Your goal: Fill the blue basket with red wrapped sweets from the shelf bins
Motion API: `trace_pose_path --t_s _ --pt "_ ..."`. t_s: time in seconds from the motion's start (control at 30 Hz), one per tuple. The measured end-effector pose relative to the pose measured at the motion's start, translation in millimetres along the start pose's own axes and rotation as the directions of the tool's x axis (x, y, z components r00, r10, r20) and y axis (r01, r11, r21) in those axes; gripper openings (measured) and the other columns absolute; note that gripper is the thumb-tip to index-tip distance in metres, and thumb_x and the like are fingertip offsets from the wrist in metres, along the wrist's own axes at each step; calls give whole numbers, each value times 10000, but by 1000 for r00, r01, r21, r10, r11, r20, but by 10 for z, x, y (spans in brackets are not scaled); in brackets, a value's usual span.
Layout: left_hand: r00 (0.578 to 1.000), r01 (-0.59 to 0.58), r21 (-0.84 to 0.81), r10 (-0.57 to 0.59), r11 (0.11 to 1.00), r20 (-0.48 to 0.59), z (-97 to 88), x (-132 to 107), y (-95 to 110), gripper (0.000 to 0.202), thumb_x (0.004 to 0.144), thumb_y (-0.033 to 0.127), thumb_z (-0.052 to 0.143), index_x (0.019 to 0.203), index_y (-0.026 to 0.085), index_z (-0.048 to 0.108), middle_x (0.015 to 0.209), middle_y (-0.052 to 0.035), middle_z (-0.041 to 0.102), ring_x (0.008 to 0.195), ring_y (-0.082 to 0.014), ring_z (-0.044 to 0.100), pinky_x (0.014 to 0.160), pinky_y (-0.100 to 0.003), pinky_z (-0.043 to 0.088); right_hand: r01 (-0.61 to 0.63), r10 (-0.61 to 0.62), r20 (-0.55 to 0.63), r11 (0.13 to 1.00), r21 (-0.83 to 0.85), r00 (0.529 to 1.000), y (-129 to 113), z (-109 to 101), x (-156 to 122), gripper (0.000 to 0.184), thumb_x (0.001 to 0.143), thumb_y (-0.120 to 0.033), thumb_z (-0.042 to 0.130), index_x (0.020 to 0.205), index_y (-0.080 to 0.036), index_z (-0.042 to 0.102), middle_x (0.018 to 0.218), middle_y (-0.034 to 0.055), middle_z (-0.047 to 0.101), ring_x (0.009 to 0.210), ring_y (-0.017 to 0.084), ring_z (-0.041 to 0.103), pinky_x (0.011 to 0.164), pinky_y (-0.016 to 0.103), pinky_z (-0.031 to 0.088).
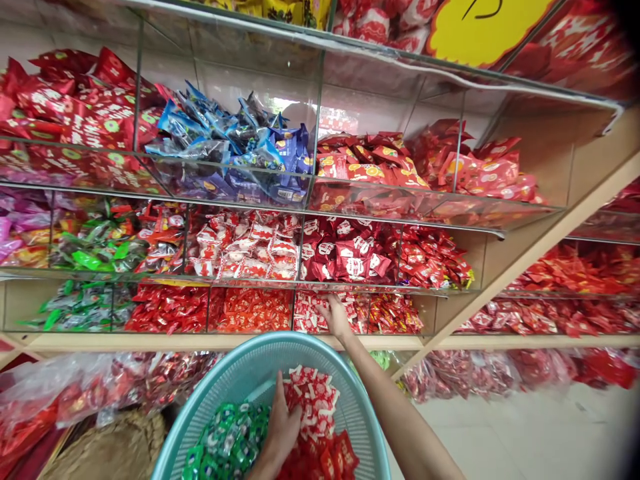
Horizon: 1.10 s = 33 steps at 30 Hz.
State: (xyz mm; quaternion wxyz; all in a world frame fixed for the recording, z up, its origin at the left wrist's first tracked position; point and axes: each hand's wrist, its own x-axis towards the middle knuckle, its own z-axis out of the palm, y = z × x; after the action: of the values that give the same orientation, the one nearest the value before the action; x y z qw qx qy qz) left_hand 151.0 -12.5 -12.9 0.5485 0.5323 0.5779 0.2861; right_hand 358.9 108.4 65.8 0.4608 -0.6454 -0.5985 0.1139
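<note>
Right hand (336, 319) in bottom-shelf bin (393, 313) of red-white candies (306, 319), fingers buried, grip state unclear. Left hand (283, 427) lies on candy pile (317, 397) in teal basket (240, 357), grip apart. Wrappers likely light, slick: scoop handfuls, don't pinch.

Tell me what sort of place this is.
Probably a sweet shop selling loose candy: tiered glass-fronted bins heaped with wrapped sweets, a yellow sign above, and a teal basket holding more, the right hand reaching into a bin.
</note>
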Motion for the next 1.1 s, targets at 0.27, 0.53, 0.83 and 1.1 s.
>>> trace_pose_path --t_s 0.27,0.53,0.83,1.1 --pt "996 -14 48 18 999 -85 10 -13 54 738 727 121 472 1414 51 212 1509 -141 265 1391 -179 239 1139 -268 169 -157 217 -162 935 319 963 -22 -229 -202 450 711 -563 601 892 -152 574 792 45 624 629 149 510 597 276 427" --pt "999 -43 -4 43 999 -6 61 -34 42 787 698 97 469 1432 95 185 1478 -103 349 1376 -172 278 1138 -281 180 -227 285 -50 847 481 957 -223 -343 -607 428 661 -548 668 870 -183 589 747 10 602 602 135 508 551 252 419" --pt "1000 -14 -32 13 999 -20 -55 45 -66 724 755 106 445 1428 82 180 1509 -111 279 1371 -145 286 1122 -243 206 -205 163 381 976 73 910 -364 -290 -1190 251 699 -387 675 835 -192 599 626 -45 504 552 114 426 524 224 328" --pt "999 -32 11 32 999 -31 -69 -5 -19 683 751 98 431 1407 79 243 1498 -104 308 1376 -137 271 1125 -235 186 -76 117 397 990 -118 910 -302 -76 -1421 146 714 -185 619 859 -204 608 870 28 627 841 202 572 728 285 433"
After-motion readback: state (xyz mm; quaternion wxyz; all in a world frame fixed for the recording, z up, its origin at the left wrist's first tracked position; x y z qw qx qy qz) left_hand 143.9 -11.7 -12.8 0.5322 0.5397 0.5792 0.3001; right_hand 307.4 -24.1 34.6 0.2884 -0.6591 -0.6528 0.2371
